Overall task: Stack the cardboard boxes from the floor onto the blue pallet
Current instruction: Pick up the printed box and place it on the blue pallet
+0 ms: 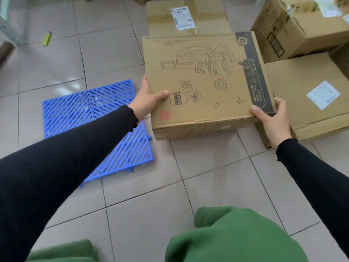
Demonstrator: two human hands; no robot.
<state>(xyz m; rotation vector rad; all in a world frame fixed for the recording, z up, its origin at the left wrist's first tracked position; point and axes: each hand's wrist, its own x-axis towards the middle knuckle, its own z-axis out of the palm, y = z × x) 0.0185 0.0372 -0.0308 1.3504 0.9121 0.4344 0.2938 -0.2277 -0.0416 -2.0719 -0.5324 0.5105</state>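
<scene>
both hands grip the microscope box (204, 80): left hand (146, 101) and right hand (273, 120) closed on opposite near corners, thumbs on top; blue pallet (75, 110) lies left.

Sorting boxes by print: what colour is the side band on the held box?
Dark grey to black, running along the microscope box right edge; head view shows it.

The single head-worn wide-angle view looks forward and steeply down from above the person's green-clad knees (232, 237), close over both black sleeves, onto a tiled floor (217, 178) that bends at the frame edges, with no second view to overlap it.
</scene>
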